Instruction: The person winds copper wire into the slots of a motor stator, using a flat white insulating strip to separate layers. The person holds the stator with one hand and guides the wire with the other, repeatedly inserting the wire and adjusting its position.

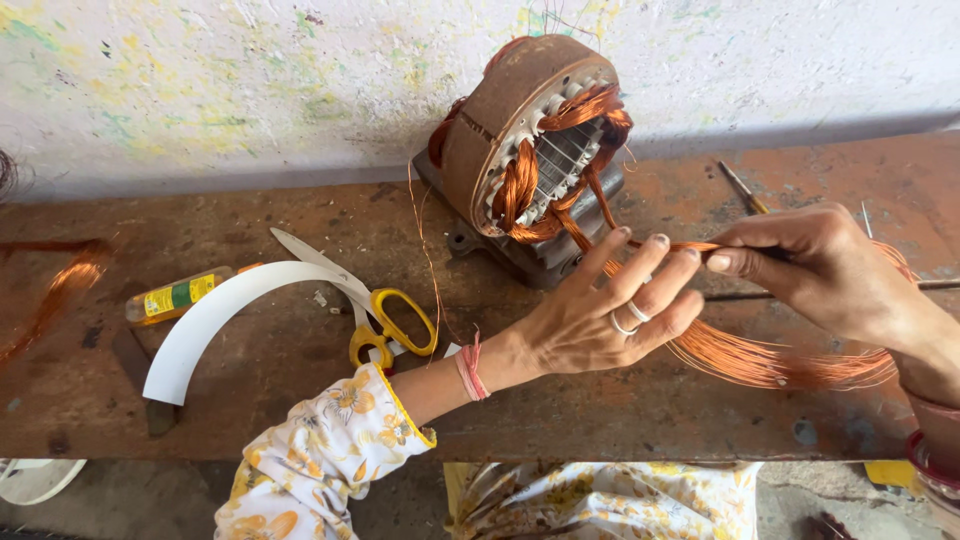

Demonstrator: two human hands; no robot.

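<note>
Pinching a loop of copper wire (pixel 760 355) between thumb and bent fingers, the right hand (pixel 815 265) also seems to grip a thin dark tool against the strands, though the tool's shape is hard to make out. The left hand (pixel 610 315) lies across the same bundle with its fingers spread and nearly straight, two rings on one of them, apparently fanning and steadying the strands so they feed in flat. From both hands the wire runs up to the motor stator (pixel 525 140), a rusty brown round shell tilted on its base against the paint-flecked wall, so that its slotted face turns toward the person. Glossy orange coils already sit in some slots; pale teeth and bare slots show between them. The loose loop hangs in a wide arc over the front edge of the workbench (pixel 300 400), a worn, stained reddish-brown slab. To the left, well apart from the hands, lie yellow-handled scissors (pixel 385 325) on a curved strip of white sheet (pixel 210 320), beside a small yellow-and-green labelled bottle (pixel 175 297) on its side.
</note>
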